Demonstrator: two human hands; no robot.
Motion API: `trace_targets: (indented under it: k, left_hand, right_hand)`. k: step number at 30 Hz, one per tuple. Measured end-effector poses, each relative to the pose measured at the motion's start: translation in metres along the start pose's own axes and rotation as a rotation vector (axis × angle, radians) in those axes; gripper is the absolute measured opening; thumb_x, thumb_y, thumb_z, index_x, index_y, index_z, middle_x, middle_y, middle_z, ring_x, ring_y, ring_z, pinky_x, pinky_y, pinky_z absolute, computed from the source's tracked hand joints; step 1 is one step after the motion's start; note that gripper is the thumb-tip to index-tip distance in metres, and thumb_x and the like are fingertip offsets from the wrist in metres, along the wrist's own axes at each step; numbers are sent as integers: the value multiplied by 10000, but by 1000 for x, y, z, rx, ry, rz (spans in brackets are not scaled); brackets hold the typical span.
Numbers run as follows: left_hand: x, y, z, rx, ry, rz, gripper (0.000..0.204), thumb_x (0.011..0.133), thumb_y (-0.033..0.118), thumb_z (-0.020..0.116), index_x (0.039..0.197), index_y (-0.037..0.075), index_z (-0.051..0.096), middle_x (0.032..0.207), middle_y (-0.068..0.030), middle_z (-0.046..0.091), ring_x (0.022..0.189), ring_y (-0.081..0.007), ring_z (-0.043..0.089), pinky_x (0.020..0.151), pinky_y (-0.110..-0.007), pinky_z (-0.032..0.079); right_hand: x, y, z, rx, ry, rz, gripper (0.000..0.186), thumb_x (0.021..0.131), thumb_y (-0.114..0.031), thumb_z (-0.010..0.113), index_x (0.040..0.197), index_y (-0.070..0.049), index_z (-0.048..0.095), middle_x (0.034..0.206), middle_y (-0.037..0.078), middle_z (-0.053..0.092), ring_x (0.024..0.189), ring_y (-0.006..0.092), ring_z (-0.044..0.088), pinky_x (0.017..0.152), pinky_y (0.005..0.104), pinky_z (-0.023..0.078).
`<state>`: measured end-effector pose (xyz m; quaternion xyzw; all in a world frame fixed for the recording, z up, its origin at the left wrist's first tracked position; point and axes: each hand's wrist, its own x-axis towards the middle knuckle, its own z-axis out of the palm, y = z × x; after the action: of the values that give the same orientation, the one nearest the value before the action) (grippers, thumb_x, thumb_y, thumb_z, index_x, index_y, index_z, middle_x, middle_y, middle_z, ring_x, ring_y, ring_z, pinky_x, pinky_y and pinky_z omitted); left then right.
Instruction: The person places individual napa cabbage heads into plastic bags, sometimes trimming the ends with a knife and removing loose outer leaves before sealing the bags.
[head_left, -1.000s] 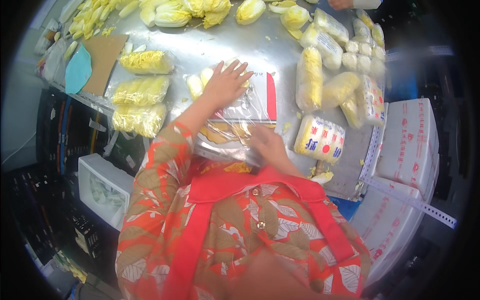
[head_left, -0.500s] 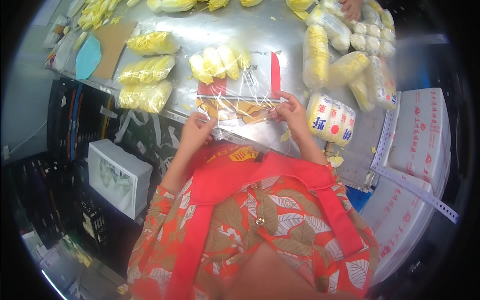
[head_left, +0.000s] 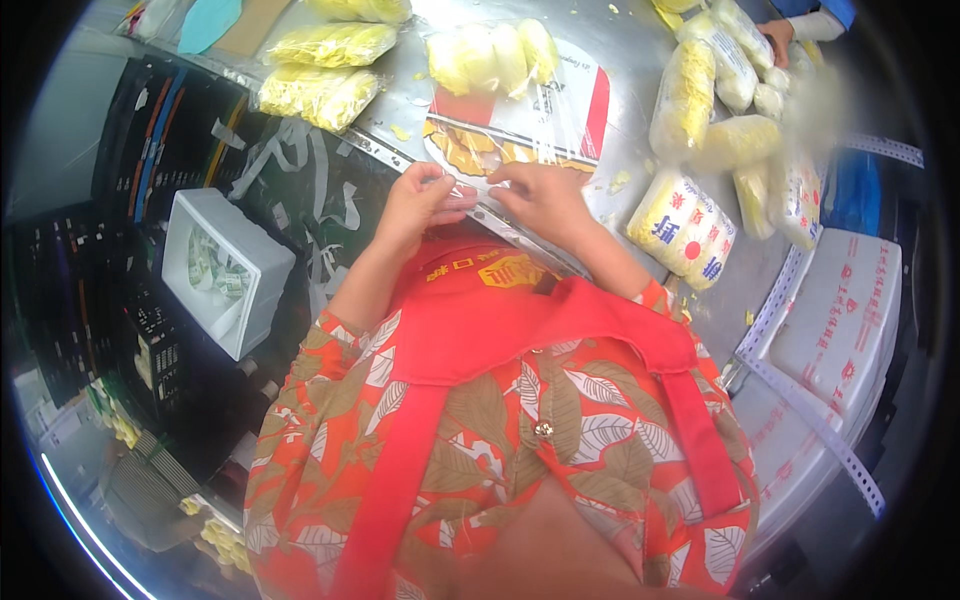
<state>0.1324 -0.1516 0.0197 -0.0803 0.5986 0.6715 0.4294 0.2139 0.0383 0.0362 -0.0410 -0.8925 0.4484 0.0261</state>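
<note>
Several pale yellow cabbage hearts lie side by side in a clear plastic bag, on a red and white printed sheet. The near end of the bag is gathered at the table's front edge. My left hand has its fingers closed on this gathered end. Beside it, my right hand pinches with thumb and forefinger at the same end; the exact grip is partly hidden. Filled bags of yellow cabbage lie at the left, and a labelled bag of cabbage lies at the right.
More packed cabbage bags pile up at the far right, where another person's hand reaches in. A white foam box stands below the table on the left. White cartons and a perforated metal strip are at the right.
My hands have come closer together at the table's front edge, drawing in the bag's near end, which was spread between them. The whole view has shifted, so the tabletop sits higher.
</note>
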Motion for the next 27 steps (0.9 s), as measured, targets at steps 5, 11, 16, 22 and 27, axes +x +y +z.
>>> trace_targets:
  k: [5,11,16,22,27]
  left_hand:
    - [-4,-1,-2,-5,11,28,112,949,152,484,1005,65,442,965,-146,639,862,-244,678,708,-299,572]
    - [-5,2,2,15,41,-35,106,943,156,474,991,63,460,960,-158,644,865,-252,677,719,-315,569]
    - [-6,-4,3,-20,44,-25,101,940,145,475,985,55,472,946,-156,650,861,-247,677,717,-313,570]
    - [-2,-9,2,31,88,-19,114,941,148,476,995,47,478,956,-146,654,855,-222,677,707,-308,571]
    - [-3,-10,8,58,43,-1,140,949,187,480,988,52,475,965,-153,660,849,-211,677,690,-296,562]
  right_hand:
    - [8,-2,22,-113,-99,-73,92,781,-168,648,852,-114,668,726,111,651,667,281,636,591,390,488]
    - [4,6,33,-182,19,-292,91,789,-165,638,818,-79,636,681,122,626,653,303,624,561,403,481]
    - [4,8,33,-233,16,-345,88,791,-143,616,765,-61,597,641,131,601,626,323,607,546,424,472]
    - [3,-1,32,-330,-94,-217,122,795,-167,569,750,-54,573,653,151,602,643,348,606,557,448,464]
    - [-26,7,-11,-122,-311,-104,175,801,-199,578,792,-24,568,690,178,592,640,355,586,569,413,445]
